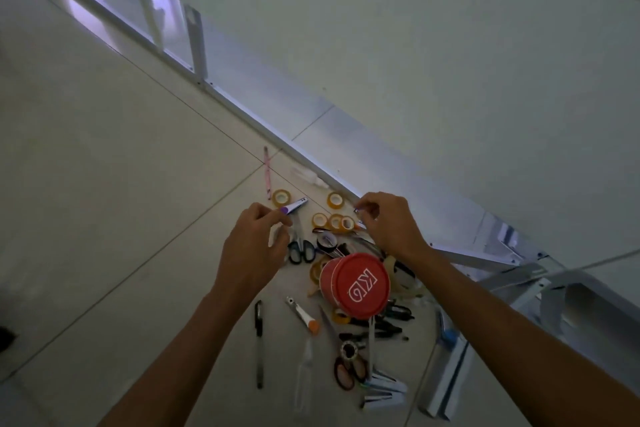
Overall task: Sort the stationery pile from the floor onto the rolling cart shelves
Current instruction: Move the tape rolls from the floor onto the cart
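Observation:
A stationery pile lies on the tiled floor by the wall. My left hand [258,246] pinches a silver nail clipper with a purple end [294,206] above the pile. My right hand [388,222] pinches a small metal object [356,211] that is too small to identify. Below my hands sit several yellow tape rolls [335,200], black-handled scissors [301,251] and a red round tin marked KD [356,284]. Nearer me lie a black pen [259,343], a clipper with an orange end [304,315], brown scissors [348,371] and binder clips [382,388]. The cart's shelves are not in view.
A metal baseboard rail [242,107] runs diagonally along the wall. A pink pen [267,170] lies apart at the pile's far end. A grey metal frame [540,274] stands at the right, and a metal strip [446,378] lies on the floor beside the pile.

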